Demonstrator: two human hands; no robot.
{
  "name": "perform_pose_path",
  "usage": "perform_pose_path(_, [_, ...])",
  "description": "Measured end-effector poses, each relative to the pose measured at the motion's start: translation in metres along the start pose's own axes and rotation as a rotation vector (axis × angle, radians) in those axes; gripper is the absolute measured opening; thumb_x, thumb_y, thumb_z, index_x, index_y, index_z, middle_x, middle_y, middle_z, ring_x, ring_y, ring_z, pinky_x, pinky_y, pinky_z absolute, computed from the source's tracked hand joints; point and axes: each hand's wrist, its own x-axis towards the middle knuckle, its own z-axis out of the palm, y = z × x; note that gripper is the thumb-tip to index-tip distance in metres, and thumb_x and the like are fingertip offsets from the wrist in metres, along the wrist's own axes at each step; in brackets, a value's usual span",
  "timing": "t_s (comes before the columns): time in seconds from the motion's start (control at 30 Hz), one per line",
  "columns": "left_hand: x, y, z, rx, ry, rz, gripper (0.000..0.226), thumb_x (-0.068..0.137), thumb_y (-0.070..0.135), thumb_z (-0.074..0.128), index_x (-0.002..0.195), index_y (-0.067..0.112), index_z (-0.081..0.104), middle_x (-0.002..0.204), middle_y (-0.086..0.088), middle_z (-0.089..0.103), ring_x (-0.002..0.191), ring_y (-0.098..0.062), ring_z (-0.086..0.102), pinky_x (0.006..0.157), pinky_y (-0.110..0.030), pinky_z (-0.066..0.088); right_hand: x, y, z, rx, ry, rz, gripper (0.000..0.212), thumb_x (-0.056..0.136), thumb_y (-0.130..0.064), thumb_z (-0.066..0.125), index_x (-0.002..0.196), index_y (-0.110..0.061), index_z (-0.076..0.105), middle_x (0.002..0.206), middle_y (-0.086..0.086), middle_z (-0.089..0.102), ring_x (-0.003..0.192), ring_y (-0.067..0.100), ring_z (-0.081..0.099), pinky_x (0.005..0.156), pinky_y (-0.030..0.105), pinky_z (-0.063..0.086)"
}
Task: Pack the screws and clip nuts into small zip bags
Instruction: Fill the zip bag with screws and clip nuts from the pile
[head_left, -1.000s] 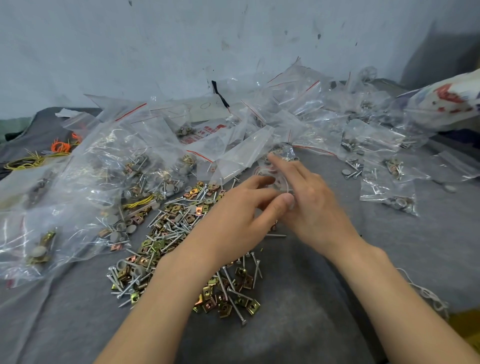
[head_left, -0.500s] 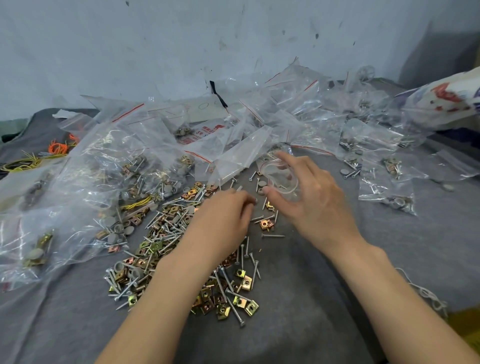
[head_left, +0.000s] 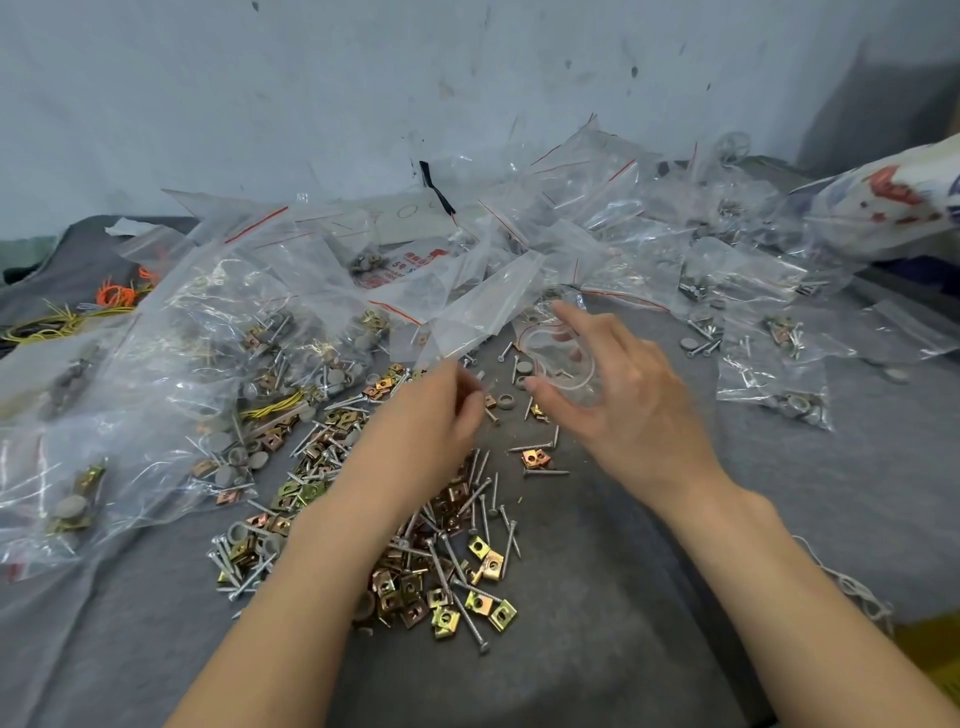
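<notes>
Loose silver screws (head_left: 483, 499) and brass clip nuts (head_left: 447, 616) lie in a heap on the grey cloth (head_left: 597, 597). My right hand (head_left: 639, 410) holds a small clear zip bag (head_left: 563, 364) with its mouth held open between thumb and fingers, just beyond the heap. My left hand (head_left: 436, 415) hovers over the far end of the heap, left of the bag. Its curled fingertips pinch a small blurred piece that looks like a screw. Grey round caps (head_left: 523, 368) lie between the two hands.
Many clear zip bags (head_left: 249, 332), some filled with parts, are piled along the back and left. Filled small bags (head_left: 774, 384) lie to the right. Yellow and orange wires (head_left: 78, 312) sit at the far left. A wall stands behind.
My left hand has let go of the bag, dipped to the heap and come up toward the bag with fingertips pinched. My right hand now holds the bag alone, its mouth wider.
</notes>
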Motion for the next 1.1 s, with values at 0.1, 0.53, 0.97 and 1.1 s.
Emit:
perform_pose_path(0.1, [0.003, -0.002, -0.011, -0.251, 0.167, -0.020, 0.007, 0.099, 0.032, 0.055, 0.099, 0.027, 0.059, 0.083, 0.014, 0.063, 0.067, 0.004, 0.057, 0.061, -0.017, 0.044, 0.000, 0.000, 0.000, 0.003, -0.004, -0.019, 0.064, 0.093, -0.050, 0.060, 0.145, -0.016, 0.046, 0.122, -0.002, 0.062, 0.102, -0.005, 0.040, 0.094, 0.029, 0.034])
perform_pose_path(0.53, [0.000, 0.024, -0.013, -0.544, 0.213, 0.104, 0.014, 0.095, 0.015, 0.063, 0.099, 0.027, 0.071, 0.083, 0.021, 0.069, 0.073, 0.006, 0.060, 0.067, -0.006, 0.042, -0.001, -0.002, 0.005, -0.021, -0.032, -0.030, 0.067, 0.090, -0.045, 0.066, 0.147, -0.016, 0.045, 0.128, 0.003, 0.062, 0.112, 0.011, 0.046, 0.091, 0.028, 0.034])
perform_pose_path(0.97, [0.008, 0.043, 0.006, -0.440, 0.195, 0.186, 0.015, 0.093, 0.013, 0.063, 0.101, 0.023, 0.071, 0.081, 0.026, 0.064, 0.062, 0.018, 0.051, 0.061, -0.002, 0.036, -0.001, 0.002, 0.003, -0.025, -0.058, -0.091, 0.071, 0.085, -0.038, 0.062, 0.149, -0.011, 0.044, 0.126, 0.005, 0.062, 0.111, 0.029, 0.060, 0.096, 0.043, 0.045])
perform_pose_path(1.1, [0.008, 0.045, 0.007, -0.553, 0.077, 0.177, 0.015, 0.097, 0.014, 0.059, 0.105, 0.022, 0.070, 0.084, 0.020, 0.068, 0.057, 0.008, 0.055, 0.058, -0.008, 0.040, -0.001, 0.005, 0.005, -0.029, -0.033, -0.084, 0.073, 0.084, -0.029, 0.076, 0.148, -0.011, 0.045, 0.123, 0.005, 0.063, 0.108, 0.024, 0.057, 0.094, 0.042, 0.045])
